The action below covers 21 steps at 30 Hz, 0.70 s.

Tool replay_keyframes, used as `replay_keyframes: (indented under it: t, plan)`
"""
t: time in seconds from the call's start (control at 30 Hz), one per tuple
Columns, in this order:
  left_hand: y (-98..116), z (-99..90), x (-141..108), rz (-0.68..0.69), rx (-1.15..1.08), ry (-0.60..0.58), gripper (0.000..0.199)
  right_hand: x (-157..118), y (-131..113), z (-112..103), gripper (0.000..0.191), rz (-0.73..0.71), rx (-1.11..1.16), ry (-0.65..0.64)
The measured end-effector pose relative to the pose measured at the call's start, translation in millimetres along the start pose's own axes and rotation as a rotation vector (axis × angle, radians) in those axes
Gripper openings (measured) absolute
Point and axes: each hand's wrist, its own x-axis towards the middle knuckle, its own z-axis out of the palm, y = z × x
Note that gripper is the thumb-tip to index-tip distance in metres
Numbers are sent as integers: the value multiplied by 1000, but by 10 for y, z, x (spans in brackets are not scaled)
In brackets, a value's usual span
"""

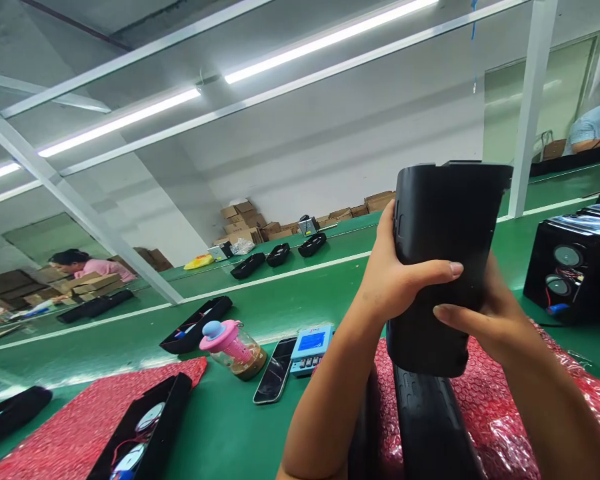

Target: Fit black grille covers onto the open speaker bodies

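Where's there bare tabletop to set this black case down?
Bare green table shows between the open speaker housing and the phone; more green lies beyond the blue meter. It's crowded below the held black case, where another case lies on red bubble wrap.

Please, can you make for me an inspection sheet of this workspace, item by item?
Surface: green bench top, partly covered with red bubble wrap.
Workpieces: black plastic housing, held up; second black housing lying on the wrap.
Clutter: pink-lidded cup, smartphone, light-blue instrument with screen.
Hands: left hand and right hand both grip the raised housing.
Cables: red wires inside the open speaker housing at left.
Surroundings: cardboard boxes, lit tube lights, person in pink, person in light blue.
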Motion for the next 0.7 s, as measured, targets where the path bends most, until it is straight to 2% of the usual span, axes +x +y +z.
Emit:
replay_keyframes:
  t: [0.4,0.7]
  plan:
    - [14,13,2,-10,-47,-7,92,3,19,-9,87,-11,29,-35]
    - [21,26,-13,-1,-72,-12,93,-14,-2,0,85,-33,8,-31]
